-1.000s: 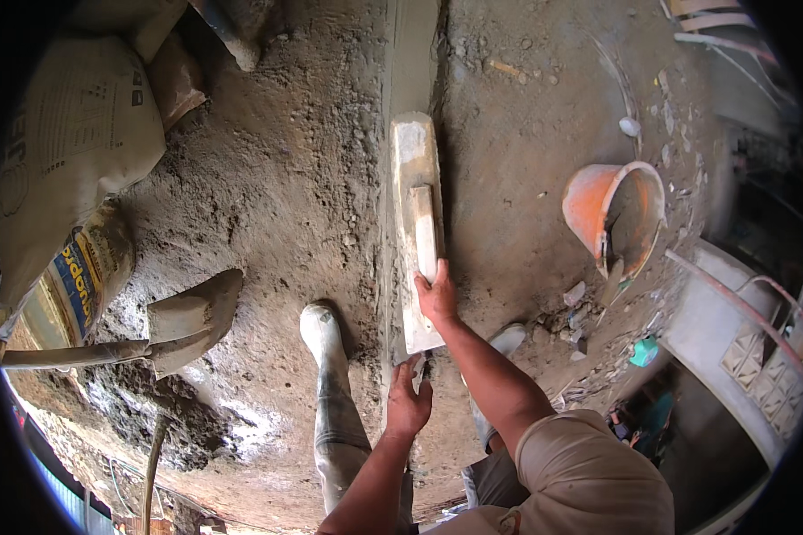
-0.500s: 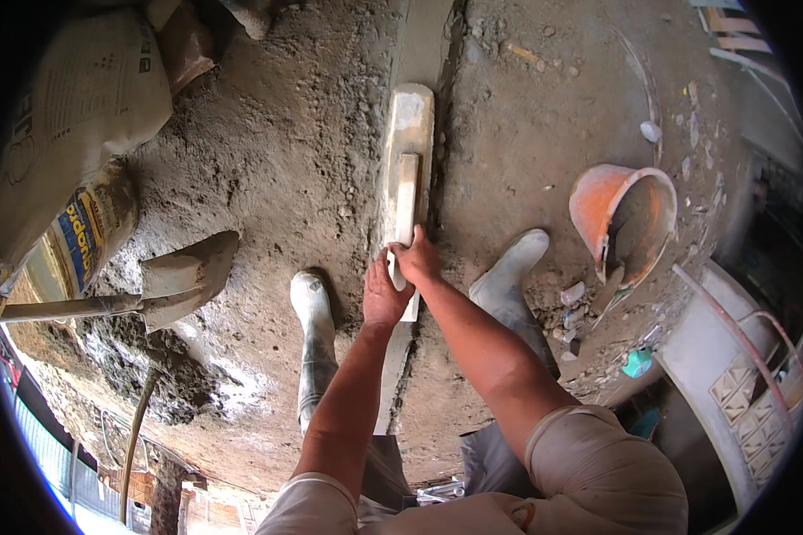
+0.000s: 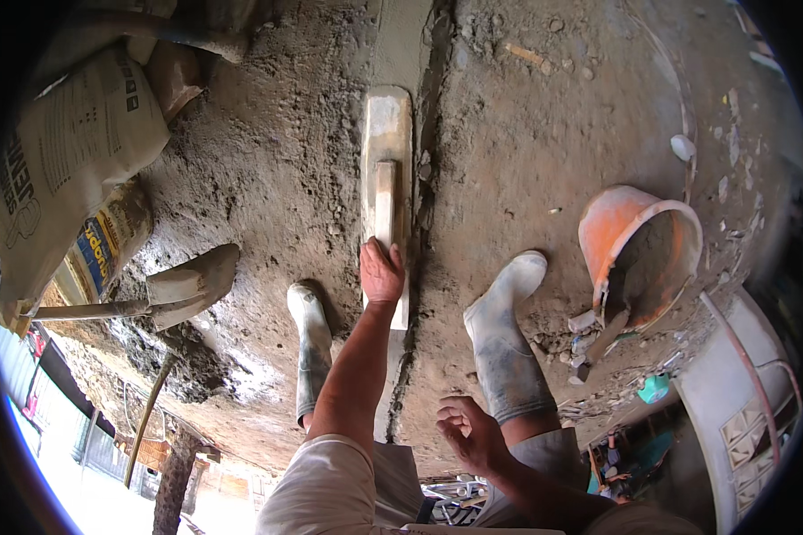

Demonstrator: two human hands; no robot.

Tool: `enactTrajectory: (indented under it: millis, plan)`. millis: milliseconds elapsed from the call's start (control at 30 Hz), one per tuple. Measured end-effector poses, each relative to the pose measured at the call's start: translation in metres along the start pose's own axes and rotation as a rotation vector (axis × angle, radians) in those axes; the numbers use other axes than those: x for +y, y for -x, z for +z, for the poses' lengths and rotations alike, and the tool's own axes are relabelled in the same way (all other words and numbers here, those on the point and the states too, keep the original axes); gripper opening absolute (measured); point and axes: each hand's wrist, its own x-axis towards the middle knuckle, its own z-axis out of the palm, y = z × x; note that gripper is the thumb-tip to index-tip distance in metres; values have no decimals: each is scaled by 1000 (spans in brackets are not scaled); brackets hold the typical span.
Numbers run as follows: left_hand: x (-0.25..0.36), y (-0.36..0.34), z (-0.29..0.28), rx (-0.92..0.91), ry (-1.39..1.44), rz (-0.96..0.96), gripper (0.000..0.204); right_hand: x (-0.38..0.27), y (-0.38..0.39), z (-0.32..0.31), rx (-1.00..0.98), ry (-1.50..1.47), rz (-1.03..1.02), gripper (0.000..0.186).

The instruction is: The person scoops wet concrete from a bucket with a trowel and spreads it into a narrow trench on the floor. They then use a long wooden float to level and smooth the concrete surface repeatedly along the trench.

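A long plastering float (image 3: 386,120) with a raised handle lies on a narrow strip of smooth wet mortar (image 3: 403,40) in front of me. My left hand (image 3: 382,273) is closed round the near end of the handle, and the float's near end shows below it. My right hand (image 3: 469,437) is off the float, raised in front of my right knee. Its fingers are loosely bent and apart, with nothing seen in them.
My boots stand either side of the strip. An orange bucket (image 3: 611,227) lies tipped at the right near rubble. On the left are a shovel (image 3: 192,290) with mortar on its blade, a large paper sack (image 3: 85,134) and a yellow-and-blue bag (image 3: 103,245).
My right hand has let go of the float's handle and drawn back toward my right knee. My left hand stays on the handle. The view has shifted slightly.
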Motion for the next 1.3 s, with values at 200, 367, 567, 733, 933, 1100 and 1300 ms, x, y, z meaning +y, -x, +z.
enactTrajectory:
  millis: [200, 367, 567, 733, 933, 1100, 1300]
  plan:
    - [64, -126, -9, 63, -55, 43, 39, -4, -23, -9, -95, 18, -71, 39]
    - [130, -261, -32, 69, -147, 49, 41, -13, -12, -18, -114, -133, -116, 39]
    - [145, -322, -44, -44, -107, 16, 48, -16, -4, -20, -128, -191, -128, 38]
    - [117, -238, -33, -109, -67, -1, 47, -17, -3, -21, -134, -226, -140, 38]
    - [60, -109, -17, -111, 14, -160, 42, -25, -3, -29, -212, -161, -40, 43]
    - [93, -176, -24, -31, 44, -175, 42, -23, 0, -33, -214, -206, -26, 44]
    - [156, -325, -38, 29, -48, -66, 49, -15, 3, -34, -191, -334, -67, 40]
